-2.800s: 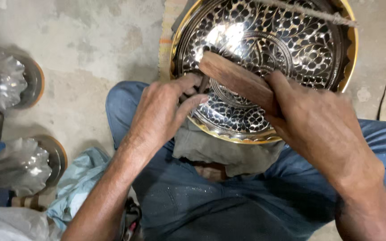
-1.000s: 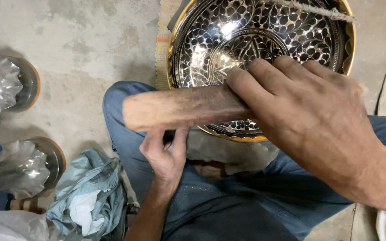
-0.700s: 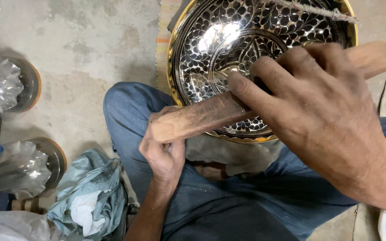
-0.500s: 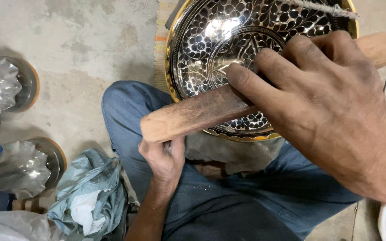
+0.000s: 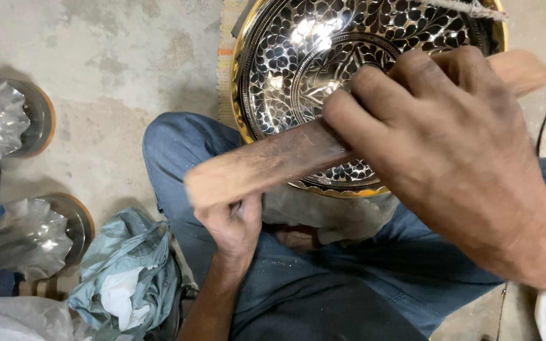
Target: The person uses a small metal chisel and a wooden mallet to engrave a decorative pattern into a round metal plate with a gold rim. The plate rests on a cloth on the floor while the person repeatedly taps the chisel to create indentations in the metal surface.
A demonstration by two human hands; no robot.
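Right-hand fingers: the fingers (image 5: 374, 95) are curled tight over the middle of a long wooden stick (image 5: 273, 163), knuckles up, gripping it.
Right hand: the right hand (image 5: 450, 151) fills the right of the view, raised over the near part of an engraved plate.
Wooden stick: a flat brown piece, lying slantwise from lower left to upper right; its left end is blurred above the left hand, and its right end shows past the knuckles at far right.
Left-hand fingers: bunched together in a loose fist; whether they pinch anything cannot be told, since the stick covers their tips.
Left hand: the left hand (image 5: 232, 224) sits just under the stick's left end, over the left thigh, near the plate's near edge.
Engraved plate: the plate (image 5: 298, 57) is round, black and silver with a leaf pattern and a gold rim, propped against the lap and reaching to the far edge of view.
Lap: blue jeans (image 5: 323, 297) with a grey cloth (image 5: 323, 215) bunched under the plate's near rim.
Floor at left: bare concrete with a crumpled pale-blue bag (image 5: 127, 278) beside the left knee, and two plastic-wrapped shiny dishes (image 5: 7, 117) farther left.
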